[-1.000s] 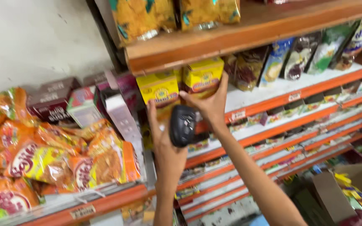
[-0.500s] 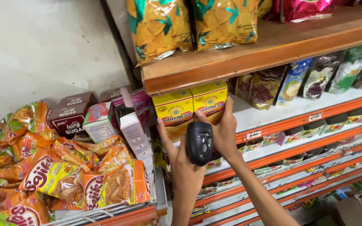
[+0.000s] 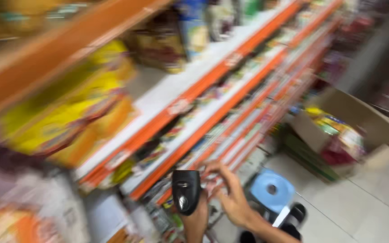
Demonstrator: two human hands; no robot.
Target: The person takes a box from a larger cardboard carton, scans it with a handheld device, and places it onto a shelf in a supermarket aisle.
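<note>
The view is heavily blurred, and the shelves (image 3: 230, 85) with orange front edges are seen running diagonally from lower left to upper right. Yellow packages (image 3: 68, 112) are smeared across the upper left under a brown wooden shelf board (image 3: 46, 49). An open cardboard box (image 3: 352, 121) with mixed goods is seen on the tiled floor (image 3: 361, 202) at the right, and a light blue stool (image 3: 272, 189) stands just below the lowest shelves.

A black handheld scanner (image 3: 186, 191) is held low in the middle of the view, in front of the bottom shelves. Its long axis is close to upright, with the head pointing up and the handle end pointing down into the left hand (image 3: 196, 220), whose fingers are closed around the handle. The right hand (image 3: 230, 195) is just beside the scanner, its fingers (image 3: 214, 167) spread and loosely curled toward the lower shelf edge; whether anything is gripped there cannot be told.

Compared with half a second ago, the scanner and both hands are found much lower, away from the yellow boxes, and the view has swung down and to the right, so that the floor, box and stool are now shown.
</note>
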